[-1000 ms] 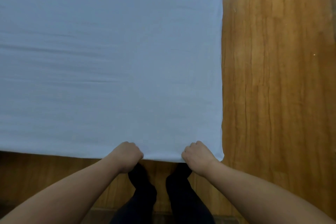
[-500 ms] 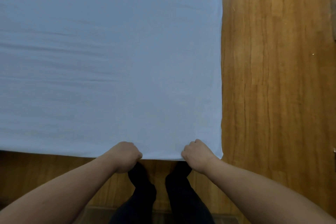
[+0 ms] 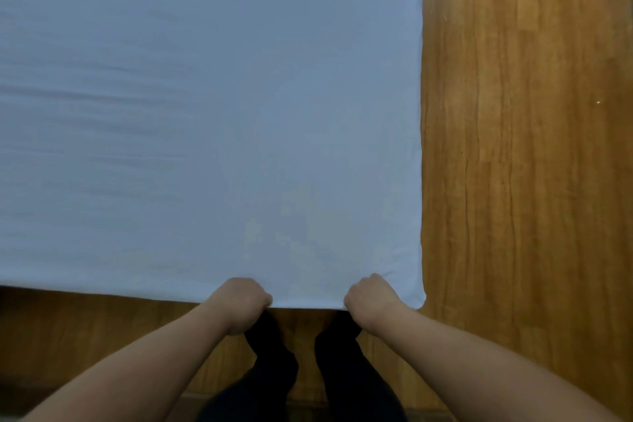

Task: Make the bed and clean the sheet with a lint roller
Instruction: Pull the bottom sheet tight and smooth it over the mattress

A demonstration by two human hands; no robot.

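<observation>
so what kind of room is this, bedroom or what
Most likely a bedroom, or some room with a bed. A pale blue sheet lies stretched flat over a wide surface, both the left hand and right hand grip its near edge, and a wood-plank floor runs alongside. No other furniture shows.

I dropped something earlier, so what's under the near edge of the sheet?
Below the sheet edge only wood floor and dark-clad feet show. Both hands grip it; what the sheet covers is hidden.
</observation>
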